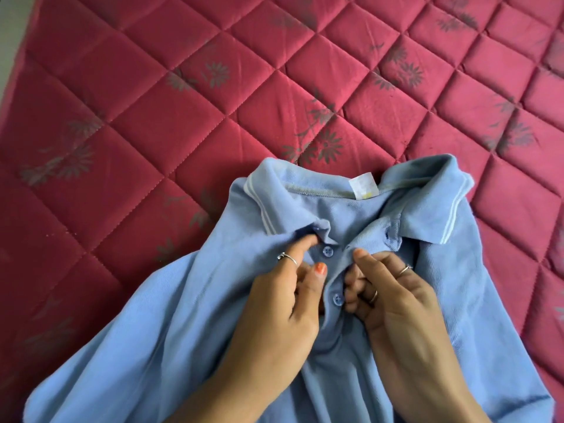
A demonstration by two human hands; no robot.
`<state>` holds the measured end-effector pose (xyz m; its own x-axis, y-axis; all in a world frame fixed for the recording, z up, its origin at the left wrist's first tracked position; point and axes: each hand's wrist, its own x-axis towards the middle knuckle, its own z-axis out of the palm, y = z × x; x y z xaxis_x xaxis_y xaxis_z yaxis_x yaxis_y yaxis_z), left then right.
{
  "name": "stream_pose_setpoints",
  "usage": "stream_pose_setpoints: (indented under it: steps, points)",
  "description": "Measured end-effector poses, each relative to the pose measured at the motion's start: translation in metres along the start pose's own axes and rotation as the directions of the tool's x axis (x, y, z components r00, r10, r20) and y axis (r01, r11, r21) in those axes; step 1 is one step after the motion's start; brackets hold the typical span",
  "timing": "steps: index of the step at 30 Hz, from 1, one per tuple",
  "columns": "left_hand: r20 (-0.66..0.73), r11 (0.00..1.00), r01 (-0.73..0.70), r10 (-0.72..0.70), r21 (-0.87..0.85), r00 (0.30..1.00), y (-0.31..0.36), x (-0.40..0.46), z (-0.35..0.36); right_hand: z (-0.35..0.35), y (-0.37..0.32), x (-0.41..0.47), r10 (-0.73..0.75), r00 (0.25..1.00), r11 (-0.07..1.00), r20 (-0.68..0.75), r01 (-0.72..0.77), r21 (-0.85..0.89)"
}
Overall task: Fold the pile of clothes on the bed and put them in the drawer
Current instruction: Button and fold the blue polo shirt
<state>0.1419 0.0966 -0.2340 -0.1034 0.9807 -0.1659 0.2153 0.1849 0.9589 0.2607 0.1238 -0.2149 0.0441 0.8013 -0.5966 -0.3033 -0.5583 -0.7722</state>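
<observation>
On the red quilted mattress, a light blue polo shirt lies front-up, collar pointing away from the person, white neck label showing inside it. Both hands sit at the button placket. Left hand has its fingers curled, index tucked into the fabric just under the left collar point and thumb pressing beside the placket, so it pinches that edge near the upper button. Right hand has its fingers curled round the opposite placket edge beside the lower button, gripping cloth. Both buttons look undone and the neck is spread open, so this reads as buttoning or straightening the front before folding. Progress judgement: early. The shirt is not yet folded at all, body rumpled, sleeves not laid out and partly out of view at the bottom corners. Still left: flatten, fold, carry to the drawer. No drawer in view and no pile of other clothes in view, so can't tell how many garments remain or how many are done. Around: only bare mattress with grey flower print, a pale strip at the far left edge, can't tell what it is. Nothing blocks the shirt; only snags are the wrinkles across the chest and the upturned, uneven collar.
</observation>
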Motion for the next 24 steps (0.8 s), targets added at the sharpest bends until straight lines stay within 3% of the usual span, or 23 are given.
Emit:
stream_pose_setpoints:
  steps: [5,8,10,15,20,24]
  points:
    - [-0.061,0.941,-0.088,0.113,0.325,0.992,0.003,0.022,0.005,0.001,0.001,0.000,-0.037,0.999,0.998,0.003,0.037,0.054]
    - [-0.005,0.799,-0.162,0.203,0.579,0.979,0.008,0.030,0.013,0.001,-0.001,0.001,-0.038,0.999,0.999,0.002,0.038,0.035]
    - [0.021,0.747,-0.179,0.216,0.640,0.976,0.011,0.031,0.015,0.000,-0.003,0.002,-0.032,0.999,0.999,0.017,0.032,0.026]
    - [0.021,0.724,-0.192,0.239,0.663,0.971,0.010,0.026,0.015,-0.006,-0.010,0.004,0.010,0.999,1.000,0.033,-0.009,-0.030]
    - [-0.028,0.818,-0.147,0.195,0.556,0.980,0.020,0.030,0.006,-0.010,-0.011,0.005,0.041,0.998,0.999,0.038,-0.040,-0.018]
    - [-0.039,0.870,-0.109,0.146,0.482,0.989,0.028,0.037,-0.008,-0.008,-0.010,0.003,-0.110,0.993,0.983,0.052,0.117,-0.141]
